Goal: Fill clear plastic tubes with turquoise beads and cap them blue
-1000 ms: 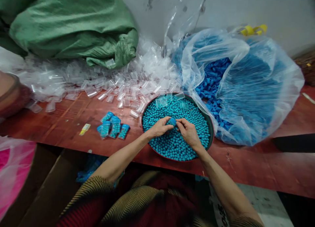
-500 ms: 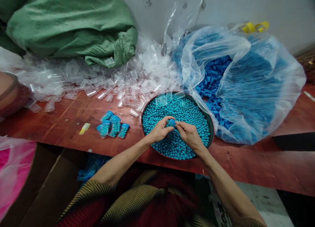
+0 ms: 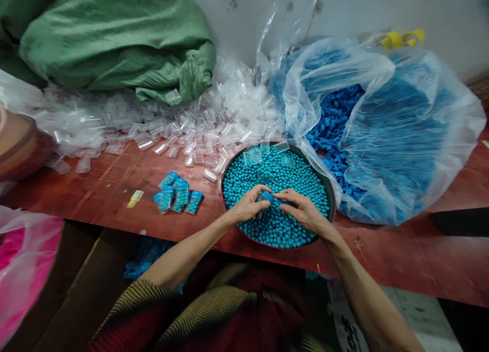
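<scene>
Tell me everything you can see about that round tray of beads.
The round tray has a thin red rim and dark green inner wall; its material is unclear. It sits flat on the reddish table, holding many turquoise beads, with clear cases on top. The plastic bag appears to touch its right side.

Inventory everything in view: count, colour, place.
Basin: one, green-red, centre
Beads: many, turquoise, in basin
Held container: one, blue, over basin
Filled containers: five or more, blue-topped, left of basin
Cases: many, clear, heaped behind, some in basin
Sack: one, green, back left
Bag: one, translucent, right of basin
Pieces: many, blue, in bag
Ribbon: some, yellow, behind bag
Slip: one, yellow-white, left
Vessel: one, brown, left edge
Bundle: one, pink, lower left
Bar: one, black, right edge
Table: one, reddish, centre
Wall: one, grey, back
Left hand: one, bare, holding container
Right hand: one, bare, at container
</scene>
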Available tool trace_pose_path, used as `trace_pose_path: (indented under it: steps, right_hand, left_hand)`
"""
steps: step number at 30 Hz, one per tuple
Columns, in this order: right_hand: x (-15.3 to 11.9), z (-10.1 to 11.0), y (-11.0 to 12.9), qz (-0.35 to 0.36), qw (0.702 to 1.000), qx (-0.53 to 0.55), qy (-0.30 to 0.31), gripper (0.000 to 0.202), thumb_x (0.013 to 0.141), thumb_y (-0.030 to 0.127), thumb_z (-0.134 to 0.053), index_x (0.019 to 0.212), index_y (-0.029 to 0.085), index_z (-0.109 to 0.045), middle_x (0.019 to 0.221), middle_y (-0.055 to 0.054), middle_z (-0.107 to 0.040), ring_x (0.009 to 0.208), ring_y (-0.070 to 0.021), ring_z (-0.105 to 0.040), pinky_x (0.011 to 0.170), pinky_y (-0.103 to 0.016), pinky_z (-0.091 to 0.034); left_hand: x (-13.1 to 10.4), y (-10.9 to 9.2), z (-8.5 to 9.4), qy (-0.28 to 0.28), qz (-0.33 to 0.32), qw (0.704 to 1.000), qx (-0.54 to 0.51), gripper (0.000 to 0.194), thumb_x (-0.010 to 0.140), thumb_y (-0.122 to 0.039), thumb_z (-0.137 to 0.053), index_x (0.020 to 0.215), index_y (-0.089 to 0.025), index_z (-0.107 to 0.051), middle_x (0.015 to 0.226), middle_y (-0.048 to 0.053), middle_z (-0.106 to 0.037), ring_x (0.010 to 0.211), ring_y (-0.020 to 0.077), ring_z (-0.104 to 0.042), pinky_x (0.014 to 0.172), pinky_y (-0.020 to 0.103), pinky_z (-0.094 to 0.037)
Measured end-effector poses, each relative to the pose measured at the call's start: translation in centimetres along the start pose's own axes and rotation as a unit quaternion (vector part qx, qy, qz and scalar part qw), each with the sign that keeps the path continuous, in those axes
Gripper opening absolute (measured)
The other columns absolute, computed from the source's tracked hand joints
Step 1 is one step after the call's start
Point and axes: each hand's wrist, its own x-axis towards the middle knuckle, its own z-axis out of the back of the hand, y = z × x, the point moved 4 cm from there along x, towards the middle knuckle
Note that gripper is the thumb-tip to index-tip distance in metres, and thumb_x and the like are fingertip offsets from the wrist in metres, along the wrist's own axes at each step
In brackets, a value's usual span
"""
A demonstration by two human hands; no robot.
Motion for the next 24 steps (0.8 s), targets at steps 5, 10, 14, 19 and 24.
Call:
trace_pose_path:
  steps: [5,10,14,19,24]
  right_hand:
    - [0.5,0.1,-0.9,-0.109,0.980,0.157,-0.046,0.058,0.071,0.036,-0.067,0.125,0.021,-0.054,0.090,-0.004,-0.065,0.067,-0.0157,-0.062,0.059,-0.033,-0.054]
    - [-0.1,-1.9,0.9,-0.042,0.997,-0.020,-0.069,0.044,0.086,0.037,-0.050,0.125,0.019,-0.055,0.115,-0.011,-0.064,0.107,-0.0247,-0.060,0.095,-0.044,-0.046]
    - [-0.8,-3.5,2.0,0.019,0.987,-0.160,-0.028,0.083,0.075,0.047,-0.064,0.143,0.016,-0.029,0.135,-0.018,-0.047,0.125,-0.0319,-0.045,0.098,-0.049,-0.043]
    - [-0.8,-4.7,2.4,0.071,0.955,-0.275,-0.085,0.088,0.075,0.046,-0.065,0.143,0.011,-0.021,0.119,-0.021,-0.052,0.105,-0.0332,-0.057,0.080,-0.048,-0.052]
    - [-0.9,-5.2,2.8,0.076,0.926,-0.333,-0.160,0.076,0.079,0.047,-0.055,0.138,0.009,-0.026,0.104,-0.020,-0.055,0.085,-0.0300,-0.061,0.058,-0.039,-0.053]
  left_hand:
    - [-0.8,0.3,-0.1,0.013,0.024,1.000,-0.003,0.045,0.079,-0.035,-0.054,0.121,-0.022,-0.041,0.070,-0.006,-0.049,0.042,0.0058,-0.050,0.037,0.016,-0.036]
    - [-0.9,-0.5,-0.7,-0.053,-0.020,0.998,0.004,0.064,0.080,-0.027,-0.054,0.139,-0.021,-0.030,0.062,-0.007,-0.046,0.044,0.0059,-0.041,0.042,0.018,-0.034]
    - [-1.0,-0.7,-0.7,-0.070,-0.036,0.996,-0.032,0.060,0.079,-0.026,-0.054,0.136,-0.018,-0.038,0.068,-0.004,-0.051,0.051,0.0067,-0.040,0.051,0.020,-0.036]
    - [-1.0,-0.7,-0.5,-0.105,-0.070,0.992,-0.024,0.047,0.072,-0.020,-0.058,0.119,-0.016,-0.050,0.091,0.001,-0.058,0.075,0.0109,-0.050,0.074,0.024,-0.043]
    - [-1.3,-1.2,-1.0,-0.128,-0.055,0.990,-0.012,0.031,0.075,-0.022,-0.056,0.106,-0.019,-0.053,0.085,-0.001,-0.057,0.078,0.0117,-0.051,0.072,0.022,-0.042]
